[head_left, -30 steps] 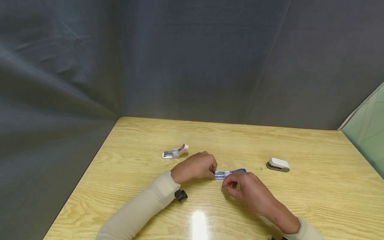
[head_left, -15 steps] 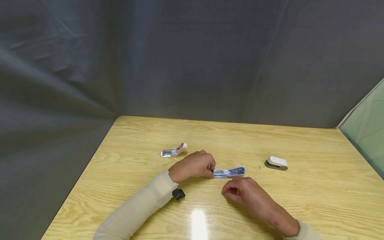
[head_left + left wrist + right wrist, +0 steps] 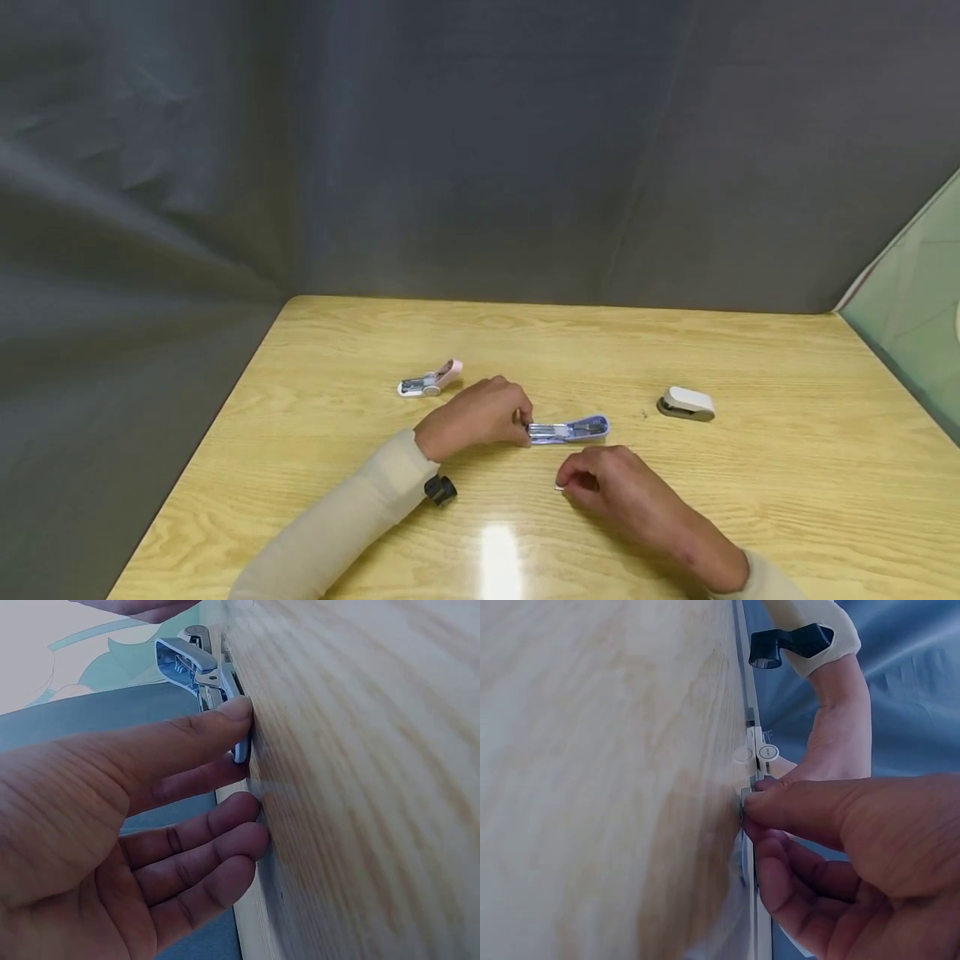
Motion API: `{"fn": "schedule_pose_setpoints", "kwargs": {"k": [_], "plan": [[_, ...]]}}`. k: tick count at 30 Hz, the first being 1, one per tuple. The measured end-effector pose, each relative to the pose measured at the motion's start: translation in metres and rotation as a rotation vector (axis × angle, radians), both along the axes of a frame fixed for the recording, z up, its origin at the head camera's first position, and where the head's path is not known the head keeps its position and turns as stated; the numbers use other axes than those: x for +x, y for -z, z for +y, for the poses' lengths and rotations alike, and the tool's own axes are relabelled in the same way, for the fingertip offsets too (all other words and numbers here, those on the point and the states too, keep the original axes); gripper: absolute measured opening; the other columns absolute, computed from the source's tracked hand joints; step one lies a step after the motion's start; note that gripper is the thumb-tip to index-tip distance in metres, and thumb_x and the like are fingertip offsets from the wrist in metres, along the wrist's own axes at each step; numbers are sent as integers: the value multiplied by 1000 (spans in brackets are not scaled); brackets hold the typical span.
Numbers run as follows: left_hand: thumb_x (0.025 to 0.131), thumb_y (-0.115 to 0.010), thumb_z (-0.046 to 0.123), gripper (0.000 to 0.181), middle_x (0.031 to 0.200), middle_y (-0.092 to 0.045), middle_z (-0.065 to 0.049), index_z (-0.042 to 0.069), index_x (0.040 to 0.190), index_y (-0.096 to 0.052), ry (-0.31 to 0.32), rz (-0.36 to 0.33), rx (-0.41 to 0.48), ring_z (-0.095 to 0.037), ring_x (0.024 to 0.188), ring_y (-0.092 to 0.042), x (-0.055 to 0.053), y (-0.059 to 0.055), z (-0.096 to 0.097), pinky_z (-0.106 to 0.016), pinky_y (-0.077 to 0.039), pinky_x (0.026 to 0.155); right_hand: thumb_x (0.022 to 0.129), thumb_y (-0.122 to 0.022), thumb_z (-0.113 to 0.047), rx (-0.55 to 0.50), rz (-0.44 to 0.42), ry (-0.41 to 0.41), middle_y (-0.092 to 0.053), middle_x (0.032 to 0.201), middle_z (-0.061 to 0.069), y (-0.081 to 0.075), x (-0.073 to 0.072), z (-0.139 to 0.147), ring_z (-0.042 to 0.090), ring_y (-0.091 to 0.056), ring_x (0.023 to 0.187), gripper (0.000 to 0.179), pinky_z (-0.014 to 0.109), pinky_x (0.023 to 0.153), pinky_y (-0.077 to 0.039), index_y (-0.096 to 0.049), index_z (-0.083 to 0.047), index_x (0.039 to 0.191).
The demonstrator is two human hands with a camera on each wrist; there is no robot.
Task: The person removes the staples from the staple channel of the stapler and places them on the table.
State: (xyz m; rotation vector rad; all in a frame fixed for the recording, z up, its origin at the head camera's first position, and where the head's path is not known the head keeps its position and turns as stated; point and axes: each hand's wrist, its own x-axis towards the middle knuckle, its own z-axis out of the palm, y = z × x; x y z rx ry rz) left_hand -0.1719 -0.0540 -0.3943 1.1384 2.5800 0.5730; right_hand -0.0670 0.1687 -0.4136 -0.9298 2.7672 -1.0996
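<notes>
A blue stapler [image 3: 587, 429], its top swung back and the metal magazine showing, lies on the table in the head view. My left hand [image 3: 476, 418] pinches its left end between thumb and index finger; in the left wrist view the other fingers curl loosely beside the tabletop. Just nearer to me, my right hand [image 3: 626, 490] pinches a short strip of staples [image 3: 559, 488] down by the wood, apart from the stapler. In the right wrist view the strip shows only as a small grey edge at the thumb tip, mostly hidden by the fingers.
A pink and white stapler [image 3: 429, 384], also swung wide, lies behind my left hand. To the right sits a white and grey stapler [image 3: 687, 403], closed, with tiny bits [image 3: 644, 414] on the wood beside it. A dark curtain [image 3: 480, 167] hangs behind the table.
My right hand has drawn slightly nearer to me, away from the blue stapler, uncovering its raised top. The strip's pale end now shows at the fingertips. My left hand keeps its pinch.
</notes>
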Motion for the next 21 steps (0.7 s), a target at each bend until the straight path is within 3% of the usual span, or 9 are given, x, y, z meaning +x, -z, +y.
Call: {"fn": "schedule_pose_setpoints", "kwargs": {"k": [3, 8, 12, 15, 16, 18, 21], "plan": [[86, -87, 20, 8, 76, -65, 19, 22, 82, -79, -11, -22, 6, -2, 60, -52, 1, 0, -2, -20, -46, 63, 91, -73, 2, -6, -16, 5, -66, 84, -14, 0, 2, 0, -1, -54, 71, 17, 23, 62, -50, -75, -15, 93], [84, -87, 19, 7, 80, -67, 18, 22, 86, -81, -17, -50, 16, -3, 59, -49, 1, -2, -7, -20, -46, 63, 91, -72, 3, -5, 2, 13, -64, 83, -15, -4, 3, 0, -1, -54, 70, 18, 23, 61, -50, -74, -15, 94], [84, -89, 26, 25, 62, -42, 17, 20, 71, -69, -2, -34, -3, -2, 52, -30, 1, -3, -8, -20, -32, 55, 90, -74, 2, 2, 66, 14, -65, 85, -15, -11, 3, 4, -1, -56, 73, 16, 24, 63, -52, -74, -13, 96], [84, -88, 36, 34, 60, -25, 11, 17, 72, -62, 13, -10, -46, -4, 52, -20, 2, -4, -7, -24, -24, 54, 89, -76, 0, 13, 103, 46, -65, 88, -15, -17, 6, 10, -1, -58, 76, 17, 25, 64, -53, -74, -14, 98], [85, -87, 39, 33, 61, -25, 10, 15, 76, -66, 16, 4, -63, -5, 53, -20, 3, -5, -6, -24, -24, 54, 89, -77, 0, 18, 118, 59, -66, 89, -15, -19, 8, 13, 0, -58, 76, 18, 26, 64, -53, -74, -15, 99], [85, -85, 45, 34, 63, -39, 11, 14, 94, -75, 21, 40, -99, -3, 55, -29, 5, -8, -2, -23, -30, 55, 89, -78, -2, 41, 141, 97, -66, 91, -16, -23, 11, 22, 0, -58, 77, 20, 25, 62, -52, -74, -15, 103], [87, -80, 54, 56, 88, -63, 7, 14, 125, -73, 36, 116, -144, -3, 67, -46, 9, -12, 5, -22, -41, 62, 90, -81, -9, 96, 186, 179, -66, 94, -14, -29, 15, 40, 2, -56, 78, 23, 25, 60, -48, -73, -14, 110]]}}
